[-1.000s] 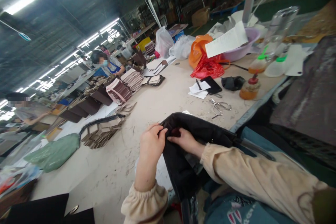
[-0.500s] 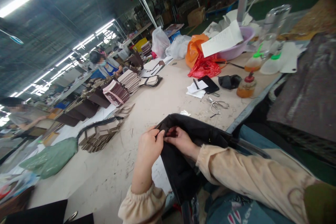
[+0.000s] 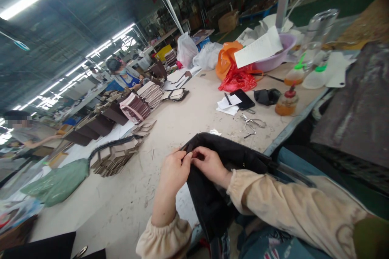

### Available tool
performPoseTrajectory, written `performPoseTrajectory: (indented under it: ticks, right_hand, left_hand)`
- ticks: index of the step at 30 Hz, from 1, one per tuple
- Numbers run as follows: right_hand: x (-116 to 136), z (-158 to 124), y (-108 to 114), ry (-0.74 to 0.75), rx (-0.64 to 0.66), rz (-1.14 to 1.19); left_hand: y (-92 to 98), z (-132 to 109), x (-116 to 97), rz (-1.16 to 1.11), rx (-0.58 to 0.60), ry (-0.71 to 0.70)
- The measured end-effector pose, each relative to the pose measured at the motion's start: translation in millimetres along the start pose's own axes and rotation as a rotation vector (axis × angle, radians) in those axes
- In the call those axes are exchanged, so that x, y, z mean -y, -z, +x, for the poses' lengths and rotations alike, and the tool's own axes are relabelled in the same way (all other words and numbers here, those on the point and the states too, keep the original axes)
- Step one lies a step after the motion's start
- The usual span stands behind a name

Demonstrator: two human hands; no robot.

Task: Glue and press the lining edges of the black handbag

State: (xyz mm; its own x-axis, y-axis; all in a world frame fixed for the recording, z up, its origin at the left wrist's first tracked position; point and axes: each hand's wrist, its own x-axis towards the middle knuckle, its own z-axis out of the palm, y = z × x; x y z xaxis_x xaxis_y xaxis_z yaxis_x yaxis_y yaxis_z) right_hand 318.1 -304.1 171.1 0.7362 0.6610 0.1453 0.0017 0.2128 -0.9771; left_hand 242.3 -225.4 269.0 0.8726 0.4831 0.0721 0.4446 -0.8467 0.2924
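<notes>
A black bag (image 3: pixel 203 206) lies tilted at the table's near edge, its inside facing up and a dark strap (image 3: pixel 293 174) running off to the right. At its far left corner my left hand (image 3: pixel 176 170) is closed on the rim, thumb on the inner side. My right hand (image 3: pixel 209 164) reaches inside, fingers pinched against the dark cloth right beside the left thumb. Whatever small part sits between the two sets of fingertips is hidden. Beyond the bag lie metal scissors (image 3: pixel 257 123) and a crumpled white scrap (image 3: pixel 215 132).
Stacks of cut brown pieces (image 3: pixel 117 156) stand to the left, near a green plastic bag (image 3: pixel 57 182). A bottle of amber liquid (image 3: pixel 286 103), a phone-like black slab (image 3: pixel 245 99) and a red plastic bag (image 3: pixel 237 79) lie at the far right. Two co-workers sit across the table.
My right fingertips have drawn in closer to the left thumb and bent more at the bag's corner. The bag stays nearly in place; the view has shifted slightly.
</notes>
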Motion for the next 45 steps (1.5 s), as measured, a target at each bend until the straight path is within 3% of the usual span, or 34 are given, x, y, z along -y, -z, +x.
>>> performPoseTrajectory:
  ticks: [6, 9, 12, 17, 25, 45]
  right_hand:
    - [4, 4, 8, 0.122, 0.023, -0.17]
    - [5, 5, 9, 0.144, 0.047, -0.216]
    - [5, 6, 9, 0.145, 0.063, -0.252]
    - [3, 7, 8, 0.144, 0.083, -0.295]
    - [1, 11, 5, 0.152, 0.097, -0.315]
    - [4, 15, 3, 0.135, 0.105, -0.333]
  left_hand:
    - [-5.0, 0, 4, -0.032, -0.05, -0.033]
    - [-11.0, -2, 8, -0.151, -0.173, -0.003]
    - [-15.9, -5, 11, -0.266, -0.27, 0.115]
    - [-15.8, -7, 12, -0.313, -0.251, 0.227]
    - [-6.8, -3, 5, -0.13, -0.148, 0.242]
    - [-1.7, 0, 6, -0.037, -0.093, 0.237]
